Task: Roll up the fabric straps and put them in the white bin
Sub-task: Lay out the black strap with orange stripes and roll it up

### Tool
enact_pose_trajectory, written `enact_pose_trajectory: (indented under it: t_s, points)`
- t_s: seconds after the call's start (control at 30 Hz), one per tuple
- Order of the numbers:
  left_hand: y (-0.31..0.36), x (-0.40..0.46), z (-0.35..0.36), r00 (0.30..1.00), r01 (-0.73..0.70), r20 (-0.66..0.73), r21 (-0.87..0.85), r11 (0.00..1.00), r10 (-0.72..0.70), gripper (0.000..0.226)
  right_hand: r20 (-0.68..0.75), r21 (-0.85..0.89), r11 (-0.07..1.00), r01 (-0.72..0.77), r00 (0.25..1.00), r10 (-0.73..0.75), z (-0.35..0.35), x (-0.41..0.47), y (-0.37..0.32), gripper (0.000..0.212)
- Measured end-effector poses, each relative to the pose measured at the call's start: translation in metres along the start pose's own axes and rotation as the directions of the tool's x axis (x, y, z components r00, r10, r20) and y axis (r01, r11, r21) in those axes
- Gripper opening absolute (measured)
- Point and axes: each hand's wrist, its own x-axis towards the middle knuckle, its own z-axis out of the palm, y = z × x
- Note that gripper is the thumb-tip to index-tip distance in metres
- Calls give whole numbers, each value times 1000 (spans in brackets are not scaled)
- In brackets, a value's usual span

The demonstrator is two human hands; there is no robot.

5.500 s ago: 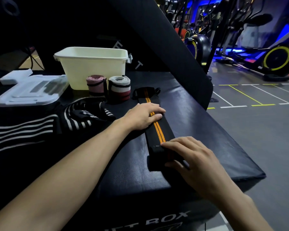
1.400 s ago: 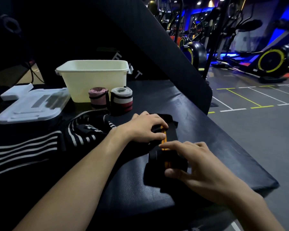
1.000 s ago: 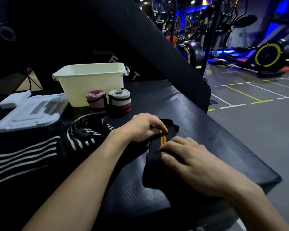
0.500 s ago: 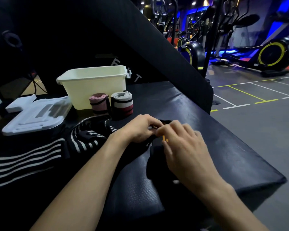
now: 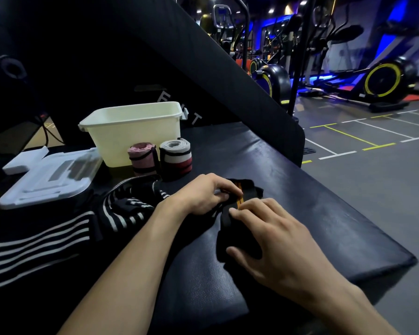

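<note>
Black padded worktop [image 5: 288,189], gym machines behind it. White bin [image 5: 133,131] sits at the far left of the worktop, open top, its lid [image 5: 49,175] lying off to the left. Loose black-and-white striped straps [image 5: 121,209] in a heap left of the hands, unrolled. Two finished rolls, pink roll [image 5: 142,159] and grey-red roll [image 5: 176,157], stand just in front of the bin, not in it.

Step in hand: rolling the black-orange strap [image 5: 238,201], mid-worktop, near the front edge. Looks nearly wound; only a short tail shows past the roll.

Right hand [image 5: 271,240]: grip closed around the rolled end, thumb under, fingers over the top. Left hand [image 5: 203,197]: fingers curled, pinching the free tail flat.

Next, my read: take up the last turn keeping tension so it doesn't spring loose, fix the end (fastening not visible), then carry it to the bin. Striped straps and both standing rolls remain outstanding.
</note>
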Motion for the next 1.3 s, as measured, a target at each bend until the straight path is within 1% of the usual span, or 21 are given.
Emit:
enact_pose_trajectory:
  t_s: [0.07, 0.17, 0.27, 0.3, 0.37, 0.4, 0.43, 0.5, 0.57, 0.63, 0.73, 0.8, 0.87, 0.97, 1.0, 1.07, 1.13, 1.23, 1.3]
  points:
    - [1, 0, 0, 1000, -3, 2, -37, 999, 3, 39, 44, -21, 1000, -9, 999, 10, 3, 4, 2, 64]
    - [1, -2, 1, 1000, -3, 17, -142, 990, 5, 45, 107, -32, 999, -23, 994, 26, 8, 12, 5, 72]
    - [0, -2, 1, 1000, -18, 11, -127, 992, 19, 48, 127, -69, 998, 12, 992, -3, 12, 22, 12, 80]
    - [0, -1, 0, 1000, -25, 6, -118, 993, 26, 50, 124, -58, 998, 17, 992, -10, 14, 23, 15, 84]
    - [-2, 1, 1, 1000, -23, 2, -130, 991, 23, 53, 104, 23, 1000, -12, 995, 10, 15, 25, 21, 85]
    - [-3, 2, 2, 1000, -16, 6, -150, 989, 17, 53, 94, 79, 996, -28, 995, 21, 15, 24, 24, 84]
    - [-4, 3, 3, 1000, -7, 12, -170, 985, 10, 53, 80, 123, 992, -38, 996, 28, 13, 23, 25, 78]
    - [-6, 3, 3, 1000, 4, 22, -201, 980, 0, 48, 66, 147, 989, -28, 998, 18, 9, 23, 27, 59]
    - [-4, 3, 1, 999, -8, 42, -238, 971, 18, 43, 107, 158, 987, -16, 994, -1, 4, 24, 26, 46]
    - [0, 1, -1, 994, -35, 88, -272, 962, 61, 39, 146, 177, 984, -19, 989, -7, -1, 24, 23, 38]
    - [3, -2, -2, 989, -41, 124, -297, 954, 81, 37, 181, 157, 984, -79, 982, 50, -3, 24, 16, 38]
    - [4, -2, -1, 989, -34, 124, -342, 939, 81, 39, 192, 108, 985, -135, 975, 113, -1, 26, 15, 50]
    - [4, -3, -1, 990, -42, 110, -395, 918, 92, 42, 166, 56, 984, -167, 974, 156, 4, 29, 16, 65]
    - [1, -2, -1, 994, -47, 71, -375, 926, 79, 44, 131, 35, 981, -191, 974, 185, 7, 32, 16, 71]
    - [-1, -1, -1, 996, -40, 63, -356, 933, 67, 45, 118, 42, 980, -194, 975, 188, 7, 32, 15, 68]
    - [-4, -1, -1, 997, -23, 60, -341, 940, 46, 50, 73, 80, 974, -211, 976, 205, 7, 32, 15, 55]
    - [-4, 0, -2, 998, -13, 57, -343, 939, 35, 47, 1, 134, 965, -224, 974, 226, 10, 33, 16, 43]
    - [-4, -1, -3, 998, -12, 49, -325, 945, 30, 42, -156, 149, 968, -202, 962, 225, 17, 35, 16, 33]
    - [-5, -1, -4, 998, -10, 53, -305, 952, 28, 45, -274, 85, 983, -162, 945, 179, 22, 38, 14, 21]
